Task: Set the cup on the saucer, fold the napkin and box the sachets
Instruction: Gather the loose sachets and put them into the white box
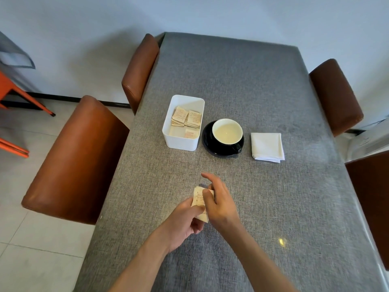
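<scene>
**Sachets in hand at the grey table**

A long table covered in coarse grey woven cloth point(263, 207) fills the view, with pale floor tiles to its left and a light blue-grey wall beyond. Taking the black round saucer point(208, 142) as the landmark, everything else sits around it.

Nearest the camera, well in front of the saucer, two bare forearms reach in over the cloth. The left hand point(183, 224) and the right hand point(219, 202) meet over a small stack of beige paper sachets with reddish print point(199, 197). The left thumb and fingers pinch the stack's lower part; the right hand's fingers curl closed around its right edge, with the index finger stretched forward and free. The stack stands tilted between the hands, and motion blur hides whether it touches the cloth.

On the saucer stands a black cup with a cream-white inside point(227, 131), its handle turned toward the camera. Just left of the saucer is a white rectangular plastic box point(181, 142), with more beige sachets point(186, 118) lying inside. To the saucer's right, apart from it, lies a white cloth napkin folded into a square point(267, 146).

Brown leather-look chairs point(73, 161) line both sides of the table.
</scene>
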